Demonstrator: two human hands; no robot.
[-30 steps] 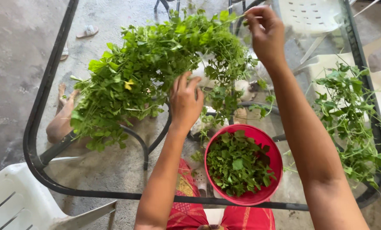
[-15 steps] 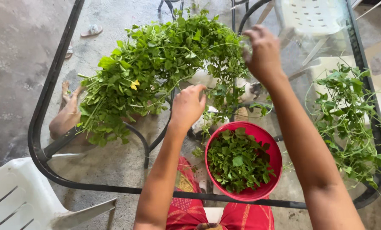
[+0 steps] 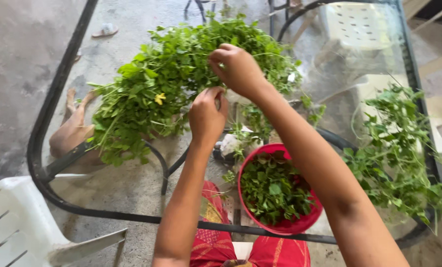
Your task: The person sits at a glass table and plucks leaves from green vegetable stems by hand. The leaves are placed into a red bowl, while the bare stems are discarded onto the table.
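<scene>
A big heap of leafy green stems lies on a glass table top. My right hand reaches into the heap's right side, fingers pinched on a thin green stem. My left hand is just below it, fingers curled on the same stem. A red bowl holding plucked green leaves sits near the table's front edge, partly hidden under my right forearm.
The glass table has a black metal rim. A looser pile of green stems lies at the right. White plastic chairs stand at the lower left and far side. A dog lies under the table.
My right hand came down from the far right and moved left into the heap. My left hand rose slightly toward it, and both now pinch one stem.
</scene>
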